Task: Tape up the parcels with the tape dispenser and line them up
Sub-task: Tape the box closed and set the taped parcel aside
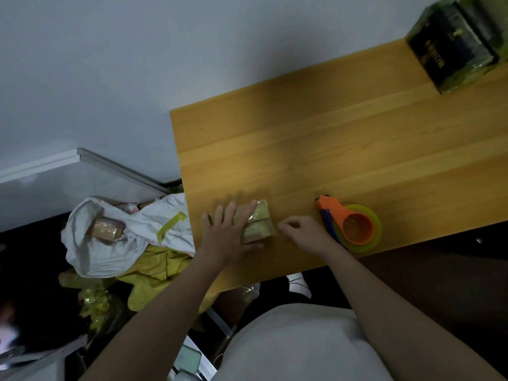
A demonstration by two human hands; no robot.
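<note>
Two bare hands work at the near left corner of the wooden table (330,138). Left hand (226,232) lies flat on the small taped parcel (257,222), fingers straight, pressing it down. Right hand (302,233) sits just beside the parcel's right edge, fingers curled; whether they pinch tape cannot be determined. Tape dispenser (354,226), orange with a yellow-green roll, rests near the right wrist. One dark wrapped box (453,48) stands at the far right corner.
</note>
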